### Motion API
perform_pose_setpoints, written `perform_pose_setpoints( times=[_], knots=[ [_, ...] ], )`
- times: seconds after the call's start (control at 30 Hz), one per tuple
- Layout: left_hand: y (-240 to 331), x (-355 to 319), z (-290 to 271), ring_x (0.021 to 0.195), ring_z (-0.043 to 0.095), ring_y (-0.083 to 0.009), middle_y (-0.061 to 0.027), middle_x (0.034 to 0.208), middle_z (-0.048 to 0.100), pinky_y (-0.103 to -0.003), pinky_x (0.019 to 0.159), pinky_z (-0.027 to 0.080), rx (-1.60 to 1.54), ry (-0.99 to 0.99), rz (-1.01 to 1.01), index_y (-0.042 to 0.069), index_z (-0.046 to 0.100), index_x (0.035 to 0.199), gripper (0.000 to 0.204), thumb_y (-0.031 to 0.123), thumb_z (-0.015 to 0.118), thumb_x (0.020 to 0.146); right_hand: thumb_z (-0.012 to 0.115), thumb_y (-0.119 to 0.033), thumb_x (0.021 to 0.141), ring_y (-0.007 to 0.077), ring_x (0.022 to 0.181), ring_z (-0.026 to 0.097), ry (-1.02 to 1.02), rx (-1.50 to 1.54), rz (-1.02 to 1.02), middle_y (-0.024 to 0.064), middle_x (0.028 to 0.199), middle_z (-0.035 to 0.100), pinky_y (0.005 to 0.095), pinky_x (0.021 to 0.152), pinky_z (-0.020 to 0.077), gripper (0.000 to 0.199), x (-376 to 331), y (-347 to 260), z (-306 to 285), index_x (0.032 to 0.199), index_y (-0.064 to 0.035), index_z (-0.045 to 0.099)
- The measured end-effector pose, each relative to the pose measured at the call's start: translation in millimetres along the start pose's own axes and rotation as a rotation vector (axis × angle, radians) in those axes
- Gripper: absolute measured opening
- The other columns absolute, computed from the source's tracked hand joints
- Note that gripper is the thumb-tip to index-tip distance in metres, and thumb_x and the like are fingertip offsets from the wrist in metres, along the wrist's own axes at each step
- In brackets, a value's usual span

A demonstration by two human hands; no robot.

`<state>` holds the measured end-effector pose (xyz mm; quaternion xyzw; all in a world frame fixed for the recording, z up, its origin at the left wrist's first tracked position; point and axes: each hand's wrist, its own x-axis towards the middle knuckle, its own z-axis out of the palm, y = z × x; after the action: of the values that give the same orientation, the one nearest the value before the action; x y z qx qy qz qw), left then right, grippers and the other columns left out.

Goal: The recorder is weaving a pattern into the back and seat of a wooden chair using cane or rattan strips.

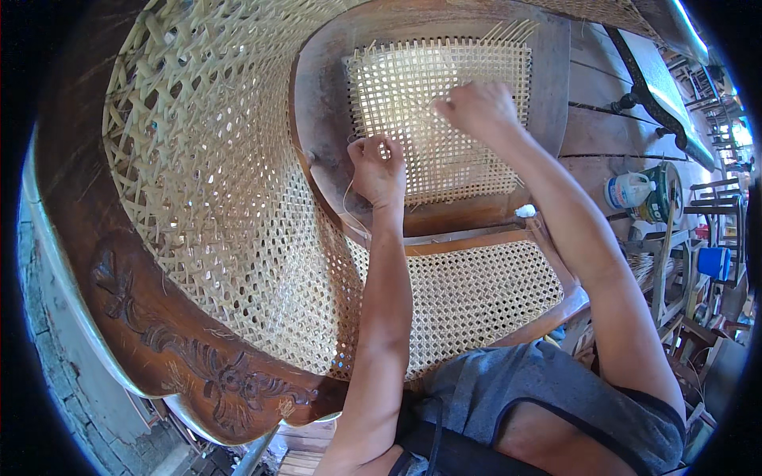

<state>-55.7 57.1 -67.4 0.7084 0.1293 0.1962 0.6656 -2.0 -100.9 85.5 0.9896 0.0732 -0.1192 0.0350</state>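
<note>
A cane panel (444, 170) of open square mesh is strung across a flat wooden frame (429, 220) in front of me. My left hand (377, 169) is closed in a pinch at the panel's left edge. From it a thin cane strand (346, 203) curves down past my wrist. Above the middle of the mesh, my right hand (480, 107) is closed with its fingertips pointing left. What it holds, if anything, is too fine to make out. Loose cane ends (512, 32) stick out at the panel's far right corner.
Woven cane (214, 182) in a dark carved wooden frame (214, 373) curves around the left side. Another cane panel (476, 293) lies nearer me. To the right are a white plastic jug (629, 190), a green bucket (660, 194), a blue container (714, 262) and stacked wooden furniture.
</note>
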Motion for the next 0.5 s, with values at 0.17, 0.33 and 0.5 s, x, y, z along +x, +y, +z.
perform_pose_setpoints(
  times=[0.17, 0.33, 0.5],
  knots=[
    [14.7, 1.0, -11.0, 0.083, 0.061, -0.0278, -0.0096, 0.094, 0.06, -0.039, 0.073, 0.05, 0.581, 0.167, 0.227, 0.009, 0.065, 0.1, 0.017, 0.01, 0.064, 0.084, 0.045, -0.048, 0.098, 0.0286, 0.078, 0.068, 0.301, 0.033, -0.079, 0.0144, 0.078, 0.07, 0.0445, 0.079, 0.0498, 0.053, 2.5, 13.8, 2.6, 0.077, -0.0064, 0.07],
    [1.7, 3.2, -24.4, 0.088, 0.058, -0.025, -0.011, 0.097, 0.061, -0.036, 0.071, 0.049, 0.135, 0.087, 0.303, 0.005, 0.065, 0.106, 0.02, 0.004, 0.061, 0.086, 0.052, -0.055, 0.093, 0.0236, 0.065, 0.064, 0.169, 0.595, 0.003, 0.0133, 0.07, 0.065, 0.0405, 0.061, 0.0506, 0.053, 4.4, 22.0, 28.0, 0.089, -0.0064, 0.071],
    [16.9, -5.5, -22.7, 0.087, 0.058, -0.0244, -0.0108, 0.096, 0.062, -0.034, 0.074, 0.049, 0.223, 0.017, 0.255, 0.004, 0.065, 0.107, 0.021, 0.008, 0.064, 0.087, 0.062, -0.045, 0.088, 0.0226, 0.065, 0.063, -0.098, 0.978, -0.242, 0.0127, 0.077, 0.066, 0.0387, 0.062, 0.0498, 0.042, -12.8, -1.9, 40.0, 0.104, -0.0068, 0.067]
  ],
)
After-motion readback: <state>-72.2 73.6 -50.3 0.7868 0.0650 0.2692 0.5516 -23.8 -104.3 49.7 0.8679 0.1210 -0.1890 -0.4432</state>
